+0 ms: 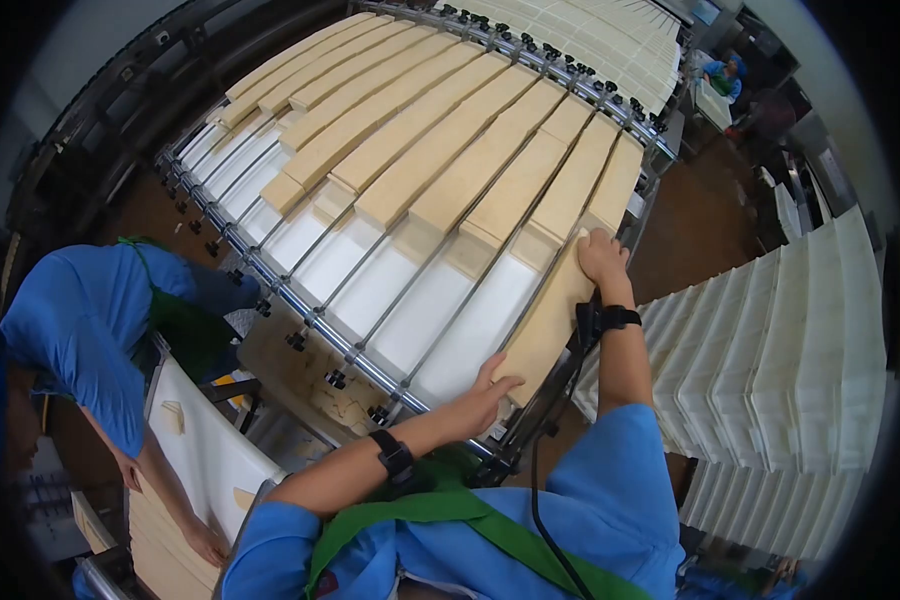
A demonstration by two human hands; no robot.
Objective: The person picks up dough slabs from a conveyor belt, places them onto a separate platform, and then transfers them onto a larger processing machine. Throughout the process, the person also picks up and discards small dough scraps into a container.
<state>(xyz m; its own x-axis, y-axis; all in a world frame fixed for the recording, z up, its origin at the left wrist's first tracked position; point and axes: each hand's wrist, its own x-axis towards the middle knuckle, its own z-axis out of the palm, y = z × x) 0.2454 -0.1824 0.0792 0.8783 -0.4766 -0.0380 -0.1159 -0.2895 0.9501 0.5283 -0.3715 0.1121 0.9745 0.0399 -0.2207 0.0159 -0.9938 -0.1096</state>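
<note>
A long tan slab (548, 325) lies in the rightmost lane of the white-lined rack. On its near end rests my left hand (483, 397), with thumb and fingers spread. My right hand (604, 258) lies over the slab's far end, where it meets another tan slab (618, 190) in the same lane; its fingers are partly bent and what they grip is unclear. Several rows of tan slabs (460, 180) fill the upper part of the rack, separated by thin metal rods. Bare white lining (440, 310) shows in the lanes to the left of my hands.
A metal rail (310, 315) with black knobs edges the rack. At the left, a co-worker in blue (90, 310) bends over tan sheets (165, 540). A bin with tan scraps (310, 375) stands below the rail. Stacked white trays (770, 360) stand at the right.
</note>
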